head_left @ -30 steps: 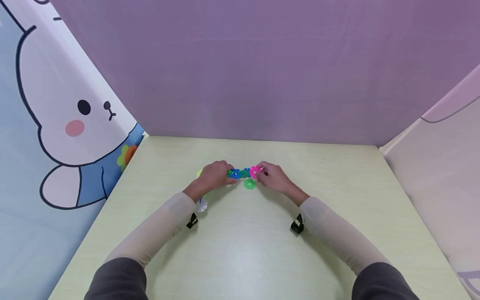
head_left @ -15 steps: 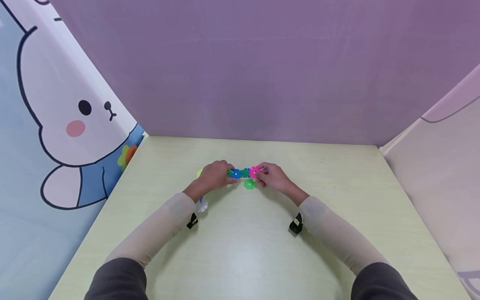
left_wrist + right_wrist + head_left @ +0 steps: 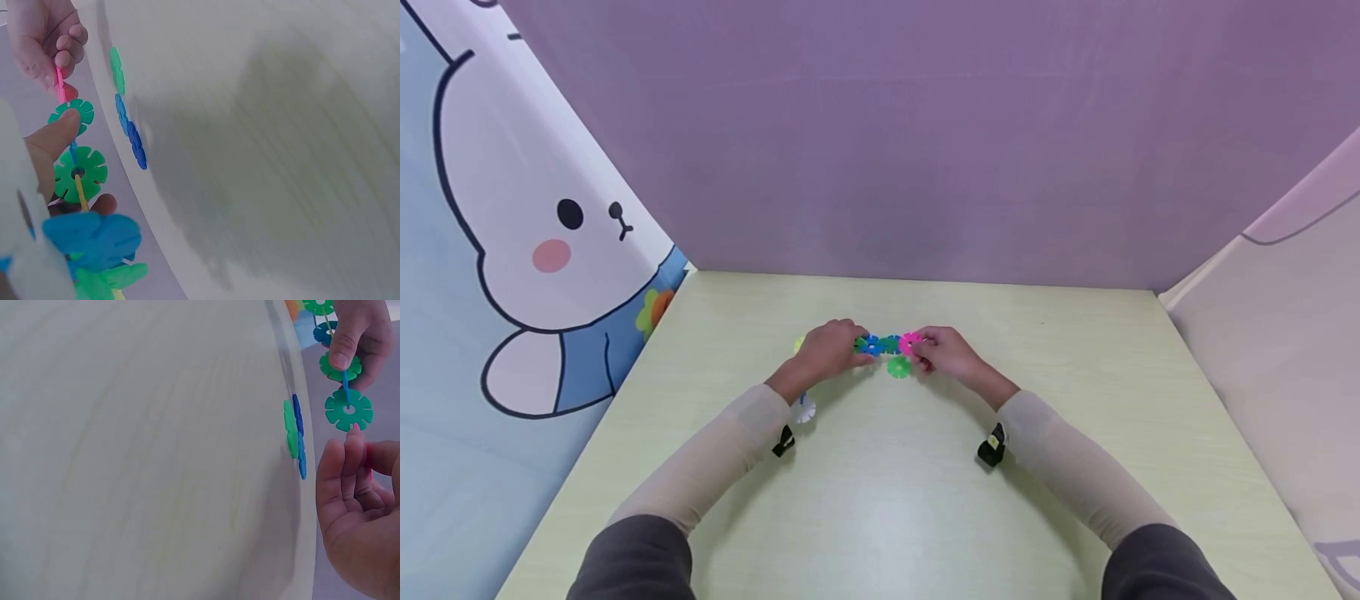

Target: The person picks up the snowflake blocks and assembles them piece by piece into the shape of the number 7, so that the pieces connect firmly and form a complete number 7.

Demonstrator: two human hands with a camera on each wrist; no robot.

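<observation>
Left hand: my left hand (image 3: 831,348) is gripping the chain (image 3: 95,167) partway along.
Right hand: the fingers of my right hand (image 3: 947,354) are pinching the pink disc (image 3: 910,342).
Pink disc: its edge is meeting the last green disc at the chain's right end; whether it is sitting fully in the slot, I cannot tell.
Chain: it is hanging above the tabletop (image 3: 895,500), running out between my hands.
Done: green, blue and yellow discs are already holding together in a row; I am judging the work well along.
Left: a loose green disc (image 3: 898,367) and two blue discs (image 3: 136,145) are lying unjoined on the tabletop.
</observation>
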